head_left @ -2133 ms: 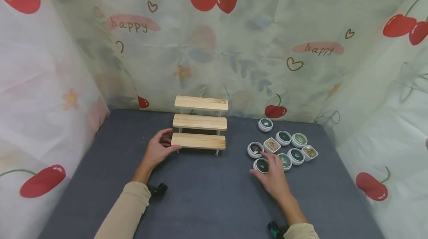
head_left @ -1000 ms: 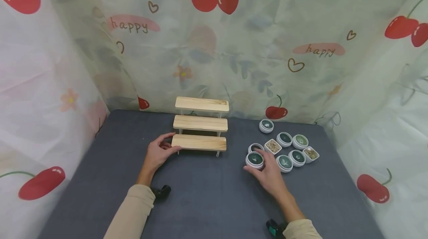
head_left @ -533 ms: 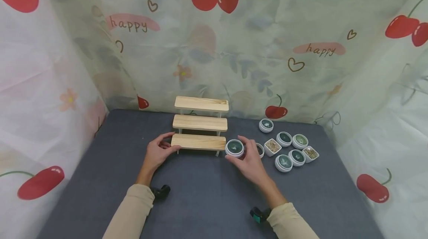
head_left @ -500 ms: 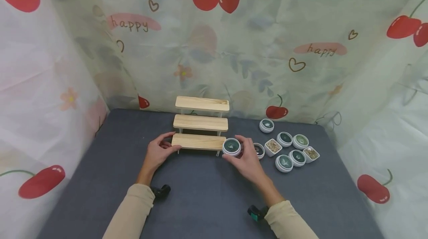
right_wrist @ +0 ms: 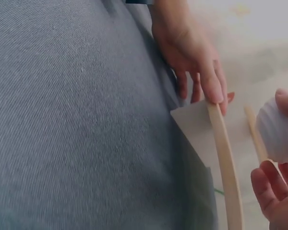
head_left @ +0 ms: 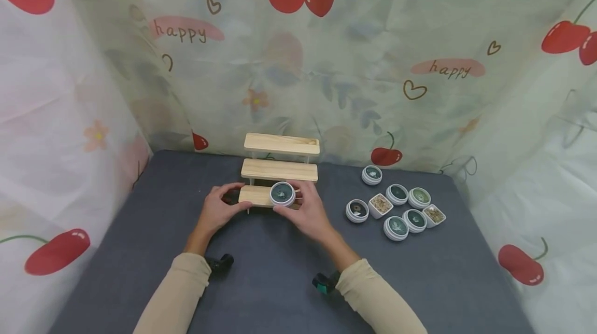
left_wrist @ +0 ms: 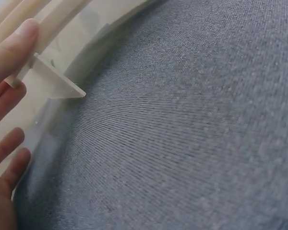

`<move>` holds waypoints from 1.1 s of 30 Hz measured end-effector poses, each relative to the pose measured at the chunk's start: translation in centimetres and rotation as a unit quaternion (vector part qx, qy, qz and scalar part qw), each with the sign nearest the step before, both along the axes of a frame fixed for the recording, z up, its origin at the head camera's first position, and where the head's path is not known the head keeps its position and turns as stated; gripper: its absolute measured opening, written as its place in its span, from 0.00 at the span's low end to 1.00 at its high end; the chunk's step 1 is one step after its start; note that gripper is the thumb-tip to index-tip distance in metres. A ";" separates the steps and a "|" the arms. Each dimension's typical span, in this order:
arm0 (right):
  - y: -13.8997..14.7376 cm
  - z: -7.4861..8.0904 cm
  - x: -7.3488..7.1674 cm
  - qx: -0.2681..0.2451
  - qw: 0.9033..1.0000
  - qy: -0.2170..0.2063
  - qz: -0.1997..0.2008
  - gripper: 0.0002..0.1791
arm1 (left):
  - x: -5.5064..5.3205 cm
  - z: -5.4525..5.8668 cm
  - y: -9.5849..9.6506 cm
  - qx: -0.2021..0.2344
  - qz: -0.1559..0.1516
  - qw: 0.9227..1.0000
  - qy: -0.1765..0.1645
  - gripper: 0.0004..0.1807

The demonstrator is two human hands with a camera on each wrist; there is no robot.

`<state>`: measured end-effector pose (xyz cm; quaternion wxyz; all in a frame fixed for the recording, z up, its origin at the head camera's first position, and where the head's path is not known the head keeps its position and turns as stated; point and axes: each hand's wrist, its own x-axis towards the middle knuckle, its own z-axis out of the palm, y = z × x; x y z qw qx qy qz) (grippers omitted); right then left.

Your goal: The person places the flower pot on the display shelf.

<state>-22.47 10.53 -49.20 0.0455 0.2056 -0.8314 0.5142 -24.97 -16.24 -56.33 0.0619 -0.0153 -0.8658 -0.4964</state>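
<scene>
A three-tier wooden display stand (head_left: pixel 279 170) with pale legs stands at the back middle of the dark cloth. My left hand (head_left: pixel 216 213) pinches the left end of its lowest shelf (right_wrist: pixel 225 163), thumb along the front edge, the lower fingers spread free in the left wrist view. With thumb and fingers my right hand (head_left: pixel 310 213) holds a round white jar (head_left: pixel 282 194) with a dark green top. In the head view the jar covers the right-middle of the lowest shelf; the right wrist view shows its ribbed white side (right_wrist: pixel 276 132) raised clear of the shelf edge.
To the right lie several round white jars (head_left: pixel 396 227) with green tops, one with a dark top (head_left: pixel 357 210), and two square white dishes (head_left: pixel 380 205) of pale bits. A cherry-printed curtain (head_left: pixel 354 64) encloses the back and sides of the dark cloth (head_left: pixel 270 282).
My right hand has picked up the jar from the front of the group and carried it left over the lowest shelf. The left hand has stayed at the shelf's end.
</scene>
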 end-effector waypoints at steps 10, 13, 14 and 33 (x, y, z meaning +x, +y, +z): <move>-2.7 -0.3 -0.8 -0.001 1.000 -0.011 0.025 0.35 | 0.2 -0.6 0.1 0.025 -0.002 1.000 0.011 0.38; -3.3 -0.6 -1.0 -0.012 1.000 -0.011 0.025 0.36 | 0.3 -0.6 0.2 0.042 -0.004 0.999 0.009 0.37; -3.6 -0.7 -1.1 -0.018 0.999 -0.007 0.026 0.36 | 0.4 -0.6 0.2 0.046 -0.005 0.999 0.009 0.37; -5.4 -2.8 -2.8 -0.015 0.999 -0.022 0.044 0.34 | 0.3 -0.5 -0.3 0.051 0.003 0.998 -0.026 0.38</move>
